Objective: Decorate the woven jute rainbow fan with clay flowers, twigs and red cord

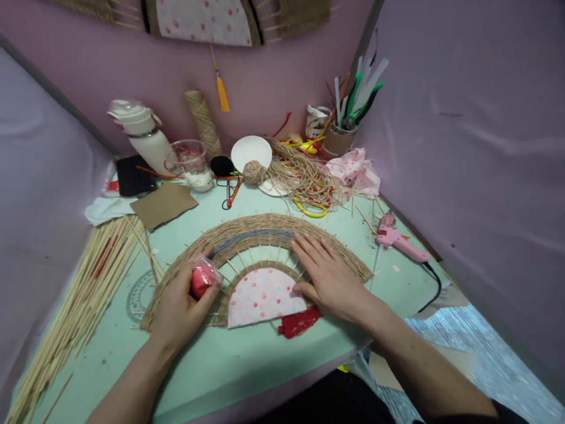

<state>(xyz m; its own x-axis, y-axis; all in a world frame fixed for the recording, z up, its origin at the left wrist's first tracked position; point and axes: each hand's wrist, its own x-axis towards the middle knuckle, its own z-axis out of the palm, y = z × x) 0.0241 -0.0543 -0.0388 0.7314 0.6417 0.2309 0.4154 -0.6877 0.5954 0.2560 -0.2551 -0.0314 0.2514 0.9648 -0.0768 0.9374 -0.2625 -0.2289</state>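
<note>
My left hand (177, 306) is closed around a small pinkish-red bundle in clear plastic (205, 278); its exact kind I cannot make out. Under both hands lies a half-round woven twine fan (249, 225) with thin stick ribs and a blue band along its arc. Dotted white fabric (260, 297) covers its inner half-circle. With fingers stretched out, my right hand (329, 275) lies flat across the fan's right side, the thumb at the fabric's edge. A red tassel (301, 322) sits below the fabric, near my right wrist.
Many thin sticks (83, 294) and a clear protractor (140, 297) lie to the left. A pink glue gun (397, 238) with its cord rests at right. Behind stand a white bottle (150, 144), a clear cup (196, 168), loose twine (309, 176) and a tool can (339, 141).
</note>
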